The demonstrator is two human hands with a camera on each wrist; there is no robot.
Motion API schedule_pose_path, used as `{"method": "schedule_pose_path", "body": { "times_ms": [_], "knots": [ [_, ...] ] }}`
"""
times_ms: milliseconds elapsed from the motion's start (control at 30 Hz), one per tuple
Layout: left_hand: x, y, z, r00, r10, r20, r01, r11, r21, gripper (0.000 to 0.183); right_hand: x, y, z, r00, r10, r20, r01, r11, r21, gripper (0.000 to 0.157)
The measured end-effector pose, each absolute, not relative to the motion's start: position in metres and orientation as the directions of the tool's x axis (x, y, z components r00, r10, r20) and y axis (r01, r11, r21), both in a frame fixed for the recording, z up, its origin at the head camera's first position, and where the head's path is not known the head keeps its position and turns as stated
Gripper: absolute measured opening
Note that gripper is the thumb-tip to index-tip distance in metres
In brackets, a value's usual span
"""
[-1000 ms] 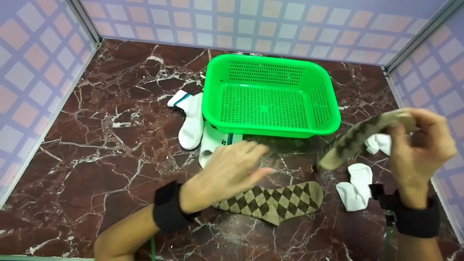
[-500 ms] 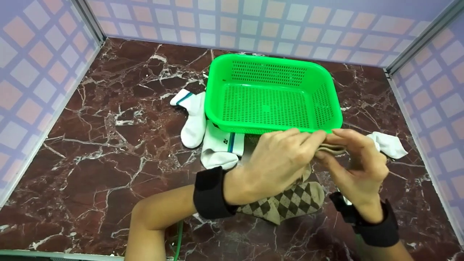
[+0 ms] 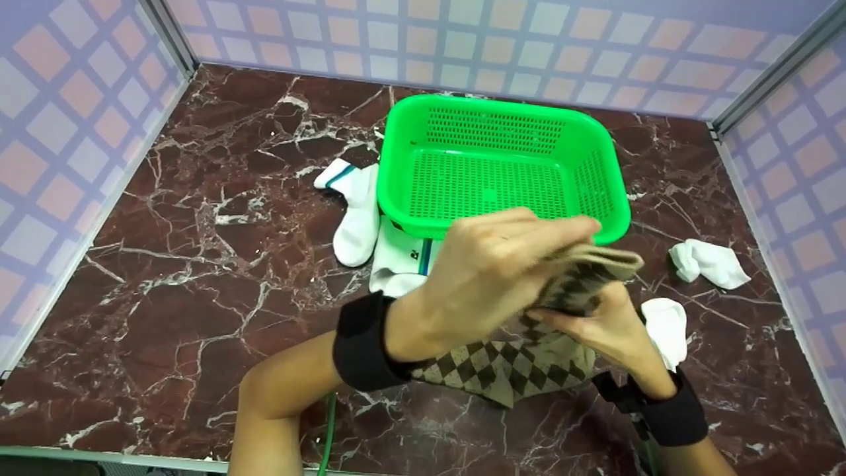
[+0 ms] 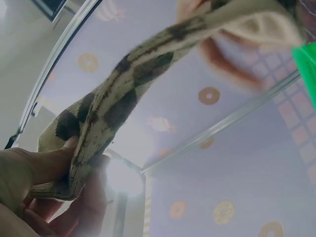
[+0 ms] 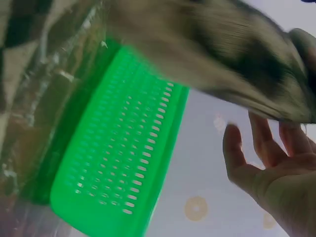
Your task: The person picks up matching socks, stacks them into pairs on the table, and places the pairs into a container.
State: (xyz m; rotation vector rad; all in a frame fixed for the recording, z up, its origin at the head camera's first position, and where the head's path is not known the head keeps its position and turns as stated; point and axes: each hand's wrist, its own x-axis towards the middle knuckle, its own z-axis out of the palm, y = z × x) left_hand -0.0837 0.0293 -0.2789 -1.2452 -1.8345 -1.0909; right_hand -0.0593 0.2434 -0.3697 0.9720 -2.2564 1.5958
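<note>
An argyle sock [image 3: 578, 289] in tan and dark brown hangs from my left hand [image 3: 486, 274], which pinches one end between thumb and fingers [image 4: 64, 158] in the left wrist view. My right hand [image 3: 618, 324] is beside the sock's hanging length, its fingers spread and loosely bent below the fabric in the right wrist view. Under both hands, a matching argyle sock [image 3: 492, 370] lies flat on the marbled table, partly covered by the held one.
Behind the hands stands a green plastic basket [image 3: 624, 211]. White socks with stripes [image 3: 357, 228] lie at its left side and front corner. Further white socks, one bunched [image 3: 710, 264] and one partly hidden [image 3: 664, 327], lie on the right. Patterned walls enclose the back and sides.
My right hand brought the sock over from the right to the middle. My left hand took hold of it, and my right hand has slid lower and loosened.
</note>
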Motion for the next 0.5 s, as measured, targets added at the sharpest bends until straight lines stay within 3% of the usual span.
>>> {"method": "schedule_pose_path", "body": {
  "times_ms": [133, 267, 500],
  "knots": [
    [-0.093, 0.014, -0.278, -0.342, 0.303, 0.89, 0.94, 0.099, 0.327, 0.017, -0.058, 0.262, -0.383, -0.745, -0.45, 0.493, -0.635, 0.251, -0.731, 0.06],
    [-0.1, -0.01, -0.28, -0.412, 0.266, 0.871, 0.906, 0.02, 0.423, 0.02, -0.05, 0.278, -0.381, -0.776, -0.4, 0.488, -0.603, 0.24, -0.761, 0.062],
    [-0.099, -0.048, -0.304, -0.595, 0.291, 0.749, 0.802, 0.17, 0.572, 0.014, -0.032, 0.295, -0.357, -0.816, -0.207, 0.54, -0.579, 0.299, -0.759, 0.055]
  ]
}}
